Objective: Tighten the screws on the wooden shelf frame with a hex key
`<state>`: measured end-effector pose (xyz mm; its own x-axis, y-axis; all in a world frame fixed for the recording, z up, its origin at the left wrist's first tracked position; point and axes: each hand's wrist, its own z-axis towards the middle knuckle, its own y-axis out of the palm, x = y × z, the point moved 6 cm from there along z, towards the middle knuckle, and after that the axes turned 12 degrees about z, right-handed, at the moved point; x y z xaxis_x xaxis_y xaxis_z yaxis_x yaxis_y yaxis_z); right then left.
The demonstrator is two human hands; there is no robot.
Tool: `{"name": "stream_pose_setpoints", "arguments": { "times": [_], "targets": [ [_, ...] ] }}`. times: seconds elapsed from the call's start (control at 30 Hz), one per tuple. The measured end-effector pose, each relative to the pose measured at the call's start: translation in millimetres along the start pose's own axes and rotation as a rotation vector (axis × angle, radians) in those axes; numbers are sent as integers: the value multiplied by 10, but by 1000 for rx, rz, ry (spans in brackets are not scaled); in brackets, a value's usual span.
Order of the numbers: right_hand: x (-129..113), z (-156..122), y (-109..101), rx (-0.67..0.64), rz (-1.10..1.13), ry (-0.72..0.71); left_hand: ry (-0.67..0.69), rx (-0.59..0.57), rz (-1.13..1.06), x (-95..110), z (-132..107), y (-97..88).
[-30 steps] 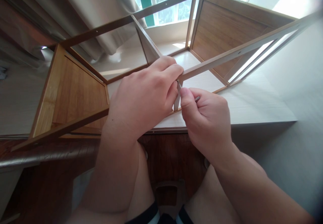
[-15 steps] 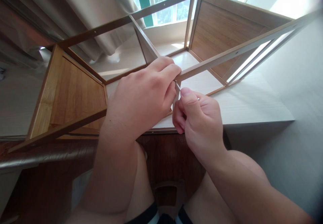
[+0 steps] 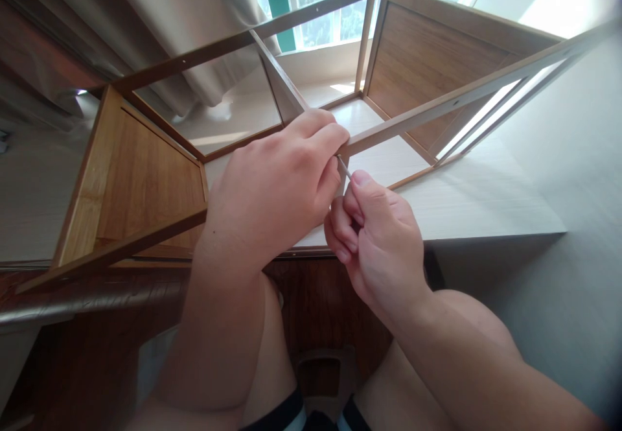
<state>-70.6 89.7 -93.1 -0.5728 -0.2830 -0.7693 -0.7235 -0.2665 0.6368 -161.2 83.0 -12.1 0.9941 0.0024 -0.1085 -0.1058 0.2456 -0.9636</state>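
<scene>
A wooden shelf frame (image 3: 146, 178) with thin rails and brown panels lies on its side on a pale tabletop (image 3: 466, 204). My left hand (image 3: 276, 185) is closed around the near rail where a middle divider meets it. My right hand (image 3: 379, 236) is closed on a small metal hex key (image 3: 344, 168), pinched between thumb and fingers. The key's tip points up into the rail joint just under my left fingertips. Most of the key is hidden inside my right fist.
A window (image 3: 330, 3) with a grey curtain (image 3: 194, 23) stands behind the frame. A pale wall (image 3: 573, 178) rises on the right. Dark wooden flooring (image 3: 321, 308) and my bare knees are below the table edge.
My right hand has rolled over and shifted slightly left and down, turning the hex key; its long end no longer sticks out to the right. My left hand and the frame have stayed put.
</scene>
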Motion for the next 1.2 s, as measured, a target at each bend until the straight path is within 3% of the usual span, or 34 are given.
{"name": "stream_pose_setpoints", "arguments": {
  "times": [0.13,0.33,0.5,0.73,1.2],
  "targets": [
    [-94,19,-47,28,-204,-93,-2,-2,2,0,-2,-2],
    [-315,24,-58,-9,-683,-280,8,9,17,-1,-10,-6],
    [-351,14,-40,-38,-900,-387,16,7,22,-1,-6,-3],
    [-364,-13,-4,-37,-1061,-436,2,-6,9,3,-4,-17],
    [-416,6,7,-53,-1157,-427,-14,-19,-4,4,5,-11]
  ]
}}
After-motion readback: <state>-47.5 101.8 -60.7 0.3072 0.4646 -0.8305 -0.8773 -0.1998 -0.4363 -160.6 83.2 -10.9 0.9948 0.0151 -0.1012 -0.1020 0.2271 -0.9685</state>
